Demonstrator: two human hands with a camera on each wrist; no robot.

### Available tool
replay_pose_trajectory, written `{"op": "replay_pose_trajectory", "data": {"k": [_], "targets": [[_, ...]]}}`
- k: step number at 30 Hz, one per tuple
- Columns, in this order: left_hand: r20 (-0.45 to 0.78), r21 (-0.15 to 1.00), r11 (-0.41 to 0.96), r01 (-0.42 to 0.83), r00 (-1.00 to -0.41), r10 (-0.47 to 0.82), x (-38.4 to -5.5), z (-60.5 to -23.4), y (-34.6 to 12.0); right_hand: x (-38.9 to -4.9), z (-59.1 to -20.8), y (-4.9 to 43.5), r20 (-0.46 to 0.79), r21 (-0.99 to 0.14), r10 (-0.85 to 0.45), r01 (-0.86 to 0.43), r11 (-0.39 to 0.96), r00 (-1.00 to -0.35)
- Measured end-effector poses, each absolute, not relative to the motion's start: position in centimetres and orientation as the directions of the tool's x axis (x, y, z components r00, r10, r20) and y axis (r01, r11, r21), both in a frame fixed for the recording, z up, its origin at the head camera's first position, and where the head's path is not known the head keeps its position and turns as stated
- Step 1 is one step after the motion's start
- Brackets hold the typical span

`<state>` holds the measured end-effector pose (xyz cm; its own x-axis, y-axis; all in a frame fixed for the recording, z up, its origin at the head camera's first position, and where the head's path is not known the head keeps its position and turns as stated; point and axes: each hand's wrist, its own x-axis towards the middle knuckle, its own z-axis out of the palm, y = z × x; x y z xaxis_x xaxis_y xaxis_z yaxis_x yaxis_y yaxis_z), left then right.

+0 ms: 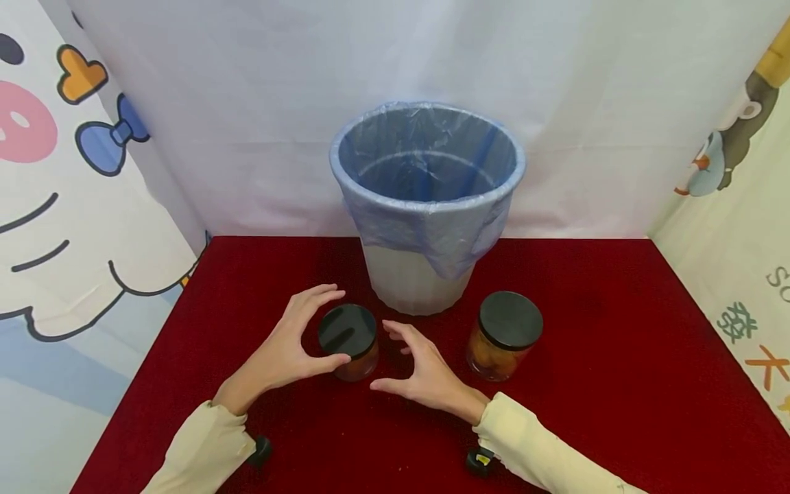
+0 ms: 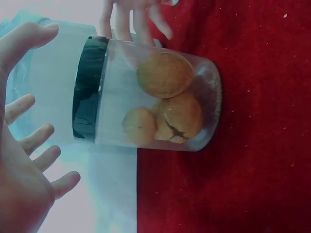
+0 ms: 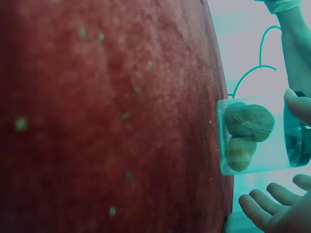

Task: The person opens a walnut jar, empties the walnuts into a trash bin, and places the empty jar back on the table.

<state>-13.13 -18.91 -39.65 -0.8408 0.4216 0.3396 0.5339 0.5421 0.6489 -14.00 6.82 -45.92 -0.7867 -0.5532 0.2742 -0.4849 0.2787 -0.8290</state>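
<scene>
Two sleeves (image 1: 200, 442), left grip (image 1: 285, 348), right grip (image 1: 434, 374), both spread, two lidded jars (image 1: 353, 336), one bin (image 1: 404, 278)

Jars (image 1: 365, 361) (image 1: 492, 355): two
Lids (image 1: 348, 326) (image 1: 511, 320): two
Nuts (image 2: 181, 115), left jar: at least three
Bin (image 1: 398, 278): one
Liner (image 1: 426, 223): one
Hands (image 1: 286, 348) (image 1: 430, 376): two

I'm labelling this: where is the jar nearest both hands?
In the head view, the jar is left of centre, between left hand and right hand, in front of the bin and to its left.
</scene>
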Motion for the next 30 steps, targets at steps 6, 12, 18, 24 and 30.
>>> {"op": "replay_pose_trajectory", "data": {"k": [6,12,18,24,30], "targets": [[0.325,0.628,0.558,0.542,-0.834,0.446,-13.7,-38.8,-18.9,-14.4,-46.6,5.6,0.267,-0.818,-0.545,-0.486,0.308,-0.795],[0.320,0.620,0.560,0.550,-0.829,0.459,-14.0,-38.3,-18.6,-14.8,-47.0,4.5,0.271,-0.809,-0.552,-0.497,0.312,-0.789],[0.310,0.601,0.579,0.551,-0.828,0.467,-14.3,-37.8,-18.3,-15.3,-47.2,3.4,0.278,-0.809,-0.573,-0.509,0.293,-0.771],[0.323,0.581,0.579,0.572,-0.815,0.481,-14.5,-37.1,-18.0,-15.7,-47.1,2.5,0.275,-0.828,-0.543,-0.482,0.285,-0.794],[0.335,0.560,0.580,0.592,-0.802,0.494,-14.6,-36.6,-17.9,-15.8,-47.1,2.2,0.307,-0.826,-0.539,-0.501,0.259,-0.785]]}}
